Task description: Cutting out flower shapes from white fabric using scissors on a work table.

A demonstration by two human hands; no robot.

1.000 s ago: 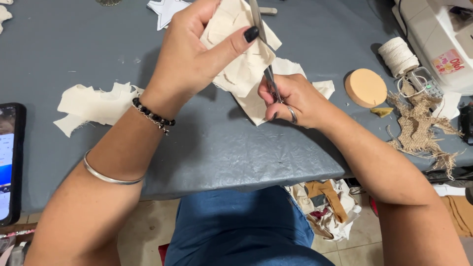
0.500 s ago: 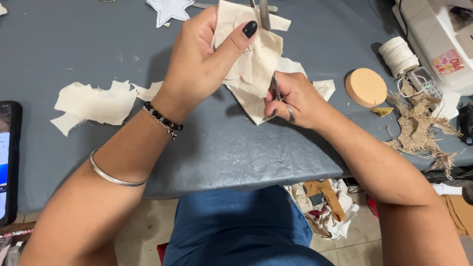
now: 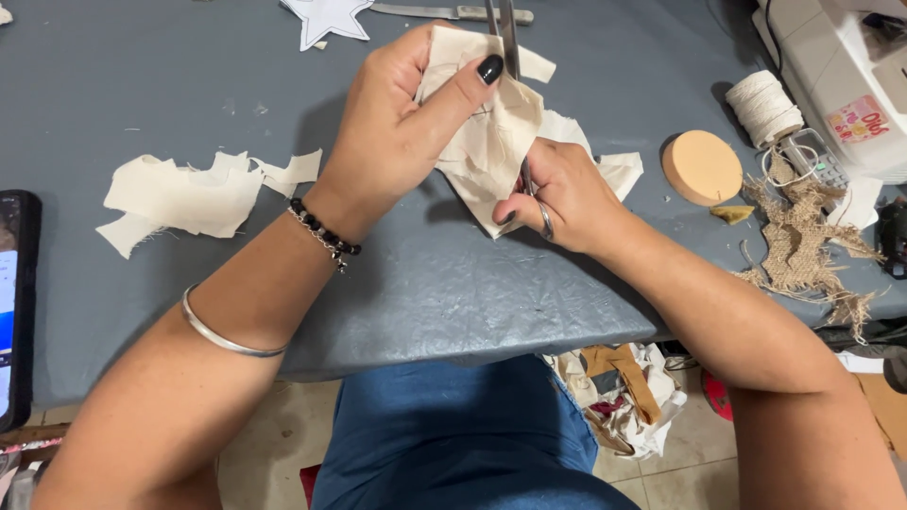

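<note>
Gripping cream cloth (image 3: 487,142), left hand (image 3: 397,132); right hand (image 3: 567,194) clasps scissors (image 3: 510,42).

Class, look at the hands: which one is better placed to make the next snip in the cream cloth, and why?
Right. The right hand already grips the scissors, whose blades lie against the cream cloth; the left hand is busy pinching that cloth.

Count on the table (image 3: 142,85): 2 hands, left (image 3: 397,132) and right (image 3: 562,194). 1 pair of scissors (image 3: 508,38). 1 cream fabric piece (image 3: 487,142) in hand, 1 cream scrap pile (image 3: 189,194) toward the left edge. 1 white star cutout (image 3: 326,17) at the far edge. 1 twine spool (image 3: 763,106), 1 round wooden disc (image 3: 701,167), 1 burlap scrap (image 3: 803,241) toward the right edge. 1 phone (image 3: 14,302) at the left edge. 1 white machine (image 3: 841,76) at the far right corner. 2 bracelets (image 3: 323,234) on the left arm.
</note>
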